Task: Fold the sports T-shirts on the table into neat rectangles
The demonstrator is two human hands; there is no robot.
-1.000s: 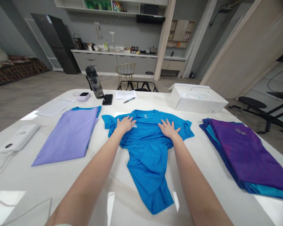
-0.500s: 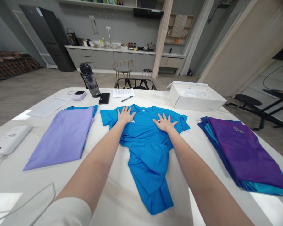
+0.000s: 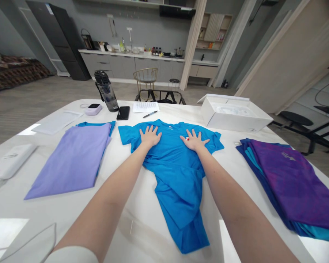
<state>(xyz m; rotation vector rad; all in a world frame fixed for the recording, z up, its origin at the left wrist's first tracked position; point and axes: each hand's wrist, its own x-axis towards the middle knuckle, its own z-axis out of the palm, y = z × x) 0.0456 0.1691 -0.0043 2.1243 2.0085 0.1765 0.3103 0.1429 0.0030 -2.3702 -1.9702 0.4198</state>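
Observation:
A blue T-shirt (image 3: 178,182) lies on the white table (image 3: 126,223), its collar at the far side and both short sleeves out to the sides. Its lower part is folded and bunched, with one end trailing toward me. My left hand (image 3: 150,137) rests flat on the upper left chest, fingers spread. On the upper right chest lies my right hand (image 3: 194,140), also palm down with fingers apart, beside a small red and white print. Neither hand grips the cloth.
Folded lavender cloth (image 3: 74,157) lies left, a purple and blue stack (image 3: 296,179) right. Farther back are a bottle (image 3: 108,93), phone (image 3: 123,113), paper (image 3: 146,106), pen (image 3: 150,114) and white box (image 3: 235,118). A white device (image 3: 12,160) with a cable sits at far left.
The camera view has shifted slightly. My left hand has moved a little on the shirt, now covering the white print on the left chest. My right hand stays spread in about the same place.

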